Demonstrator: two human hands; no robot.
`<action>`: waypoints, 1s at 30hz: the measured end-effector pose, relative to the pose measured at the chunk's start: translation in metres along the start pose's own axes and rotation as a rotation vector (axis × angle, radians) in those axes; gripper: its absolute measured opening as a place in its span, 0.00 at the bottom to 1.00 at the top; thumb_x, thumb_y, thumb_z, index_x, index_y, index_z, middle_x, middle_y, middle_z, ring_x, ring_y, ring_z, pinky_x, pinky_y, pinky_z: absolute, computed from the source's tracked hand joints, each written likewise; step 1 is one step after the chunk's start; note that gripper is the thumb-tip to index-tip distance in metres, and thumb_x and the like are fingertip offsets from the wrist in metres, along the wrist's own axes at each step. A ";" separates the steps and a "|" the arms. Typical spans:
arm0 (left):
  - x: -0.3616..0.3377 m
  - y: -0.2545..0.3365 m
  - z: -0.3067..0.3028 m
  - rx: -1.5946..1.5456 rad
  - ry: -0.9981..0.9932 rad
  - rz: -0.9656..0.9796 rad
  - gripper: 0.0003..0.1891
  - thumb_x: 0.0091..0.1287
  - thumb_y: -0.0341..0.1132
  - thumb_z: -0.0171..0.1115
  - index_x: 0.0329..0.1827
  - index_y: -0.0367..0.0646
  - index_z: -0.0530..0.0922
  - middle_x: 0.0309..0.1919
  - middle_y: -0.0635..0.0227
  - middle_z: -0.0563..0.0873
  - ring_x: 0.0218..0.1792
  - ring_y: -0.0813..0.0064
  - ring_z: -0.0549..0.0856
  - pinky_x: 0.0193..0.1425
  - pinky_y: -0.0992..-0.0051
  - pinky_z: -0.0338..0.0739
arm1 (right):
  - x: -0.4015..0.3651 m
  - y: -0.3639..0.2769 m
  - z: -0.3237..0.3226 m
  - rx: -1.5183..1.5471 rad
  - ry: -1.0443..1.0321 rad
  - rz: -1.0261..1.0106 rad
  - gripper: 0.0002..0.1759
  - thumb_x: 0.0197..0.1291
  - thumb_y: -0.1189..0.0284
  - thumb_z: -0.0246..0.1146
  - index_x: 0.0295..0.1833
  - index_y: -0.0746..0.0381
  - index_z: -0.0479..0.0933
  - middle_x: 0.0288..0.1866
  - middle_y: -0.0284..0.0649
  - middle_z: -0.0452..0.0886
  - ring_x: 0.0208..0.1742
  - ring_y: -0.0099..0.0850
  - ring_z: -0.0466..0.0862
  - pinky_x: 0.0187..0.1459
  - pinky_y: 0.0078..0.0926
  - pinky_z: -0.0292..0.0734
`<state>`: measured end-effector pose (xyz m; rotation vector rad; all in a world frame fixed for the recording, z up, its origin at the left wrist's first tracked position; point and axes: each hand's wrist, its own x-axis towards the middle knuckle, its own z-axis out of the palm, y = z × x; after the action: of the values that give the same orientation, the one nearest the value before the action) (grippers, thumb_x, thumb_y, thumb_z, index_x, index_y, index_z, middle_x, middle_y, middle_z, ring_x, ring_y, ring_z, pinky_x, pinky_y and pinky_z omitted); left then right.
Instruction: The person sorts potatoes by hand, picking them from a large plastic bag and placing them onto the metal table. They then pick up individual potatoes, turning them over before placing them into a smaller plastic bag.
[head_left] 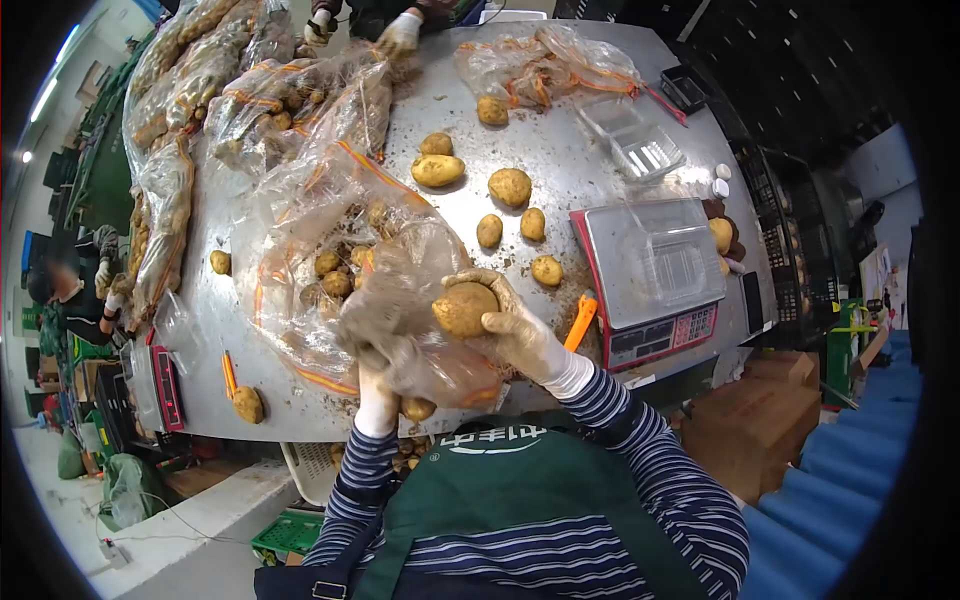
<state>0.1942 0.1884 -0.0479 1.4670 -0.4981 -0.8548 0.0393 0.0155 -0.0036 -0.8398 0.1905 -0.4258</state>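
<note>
A large potato is gripped in my right hand, which wears a dirty white glove. My left hand, also gloved, is smeared by motion beside it, and its fingers cannot be made out. Under and around my left hand lies an open clear plastic bag with orange stripes, holding several small potatoes. Several loose potatoes are scattered on the metal table beyond my hands. One more potato sits at the near edge, by my left wrist.
On the right, a red-framed scale carries a clear plastic tray; an orange-handled tool lies beside it. Full potato bags line the left side. A co-worker's gloved hands are at the far edge, and another person stands left.
</note>
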 end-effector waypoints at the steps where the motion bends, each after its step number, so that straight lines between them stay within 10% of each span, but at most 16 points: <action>1: -0.002 0.001 -0.002 0.200 -0.132 0.036 0.19 0.71 0.35 0.49 0.61 0.35 0.73 0.54 0.58 0.80 0.53 0.66 0.81 0.58 0.68 0.77 | 0.002 0.002 0.003 -0.251 0.054 -0.109 0.38 0.61 0.58 0.63 0.69 0.65 0.58 0.68 0.44 0.65 0.69 0.36 0.68 0.70 0.35 0.62; 3: -0.009 0.001 0.002 0.271 -0.195 -0.007 0.25 0.70 0.44 0.59 0.63 0.37 0.71 0.57 0.60 0.78 0.54 0.67 0.80 0.59 0.67 0.76 | -0.003 0.000 0.015 -1.049 0.040 -0.320 0.43 0.54 0.76 0.65 0.73 0.65 0.52 0.69 0.52 0.60 0.70 0.43 0.66 0.71 0.37 0.59; 6: -0.016 0.021 0.032 -0.223 -0.304 -0.092 0.44 0.55 0.69 0.64 0.61 0.39 0.72 0.55 0.62 0.79 0.57 0.67 0.77 0.63 0.66 0.72 | -0.007 0.012 0.021 -1.263 -0.058 -0.490 0.47 0.48 0.80 0.66 0.74 0.63 0.51 0.69 0.56 0.60 0.68 0.47 0.68 0.70 0.39 0.61; 11: -0.021 0.014 0.024 -0.143 -0.348 -0.100 0.46 0.54 0.73 0.60 0.60 0.38 0.72 0.54 0.62 0.79 0.56 0.67 0.78 0.62 0.66 0.73 | -0.010 0.002 0.018 -0.888 0.125 -0.441 0.51 0.41 0.77 0.74 0.73 0.61 0.57 0.60 0.47 0.70 0.60 0.44 0.74 0.63 0.37 0.69; 19: -0.025 0.010 0.036 -0.192 -0.185 -0.304 0.51 0.48 0.75 0.63 0.62 0.38 0.70 0.53 0.61 0.79 0.53 0.65 0.80 0.61 0.64 0.75 | -0.016 -0.043 0.022 -1.145 0.006 -0.230 0.38 0.41 0.68 0.77 0.62 0.60 0.75 0.54 0.44 0.76 0.59 0.40 0.76 0.61 0.33 0.71; 23: -0.022 -0.073 -0.017 -0.121 -0.344 0.018 0.45 0.64 0.70 0.50 0.64 0.34 0.65 0.58 0.53 0.75 0.59 0.64 0.77 0.59 0.66 0.76 | -0.014 -0.043 0.015 -0.972 0.010 -0.169 0.38 0.44 0.66 0.77 0.63 0.62 0.73 0.53 0.46 0.79 0.53 0.38 0.81 0.55 0.31 0.77; 25: -0.013 -0.010 0.017 -0.171 -0.550 0.129 0.28 0.77 0.53 0.41 0.67 0.37 0.66 0.61 0.57 0.74 0.61 0.66 0.75 0.64 0.69 0.72 | -0.015 -0.045 0.018 -0.924 0.042 -0.043 0.37 0.43 0.66 0.78 0.60 0.65 0.74 0.53 0.47 0.79 0.52 0.38 0.82 0.55 0.30 0.77; 27: -0.013 -0.021 0.004 -0.056 -0.408 0.056 0.44 0.65 0.70 0.47 0.65 0.34 0.65 0.62 0.54 0.73 0.61 0.62 0.75 0.62 0.64 0.73 | -0.013 -0.034 0.020 -0.953 0.049 -0.163 0.34 0.40 0.70 0.77 0.55 0.66 0.74 0.52 0.48 0.79 0.53 0.40 0.81 0.56 0.32 0.76; 30: -0.014 -0.015 0.022 -0.131 -0.189 0.069 0.40 0.70 0.65 0.43 0.70 0.36 0.61 0.65 0.54 0.70 0.65 0.61 0.72 0.67 0.62 0.70 | -0.012 -0.025 0.023 -1.227 0.071 -0.429 0.32 0.34 0.76 0.73 0.51 0.64 0.73 0.50 0.48 0.76 0.53 0.47 0.77 0.56 0.37 0.74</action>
<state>0.1656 0.1860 -0.0580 1.2491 -0.6184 -0.9582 0.0288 0.0215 0.0307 -2.0932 0.3456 -0.7505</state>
